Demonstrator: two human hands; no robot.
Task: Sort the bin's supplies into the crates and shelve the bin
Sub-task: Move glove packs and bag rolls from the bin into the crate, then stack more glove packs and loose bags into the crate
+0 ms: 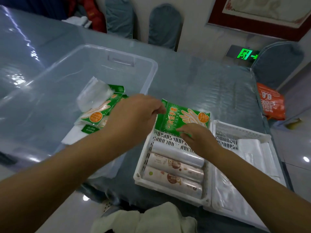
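The left hand [134, 115] pinches the upper left corner of a green glove packet [181, 119] between thumb and fingers, so its grip is closed on the packet. The right hand [200, 138] presses on the lower edge of the same packet with bent fingers; its grip is also closed on it. The packet is tilted over the far end of the middle white crate [171, 184], and its near edge seems to touch the perforated wall there. Inside this crate three rolls [176, 167] lie side by side. Just beside it, on the right, a second white crate [242, 132] holds clear plastic bags [252, 157]. On the left stands the clear bin [101, 52], with more green packets [101, 111] and white bags inside. All of them rest on the worktop [202, 78], which has a shiny blue-grey cover.
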